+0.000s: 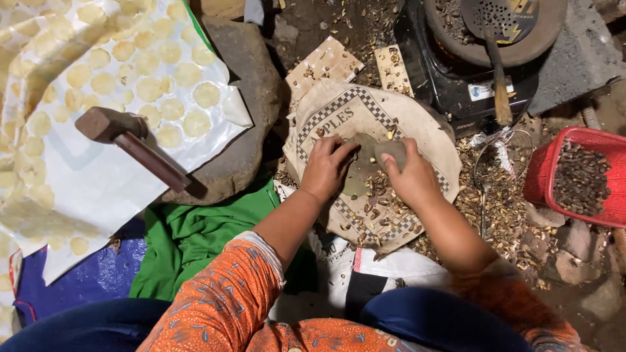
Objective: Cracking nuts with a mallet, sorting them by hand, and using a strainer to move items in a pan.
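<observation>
Both hands down on a flat greenish stone [365,163], probably steadying it as a working surface atop the patterned sack cloth [417,124]. Left hand [326,166] fingers spread flat, gripping nothing; right hand [407,176] curled, pinching something small, identity unclear. Shell fragments [378,215] scattered just below; wooden mallet [130,143] well left.

I see both my hands, left hand [326,167] and right hand [411,177], on the flat greenish stone [366,163] atop the cardboard sheet [365,117], the brown wooden mallet [130,145] lying to their left, the red plastic basket of seeds [574,176] to their right.
</observation>
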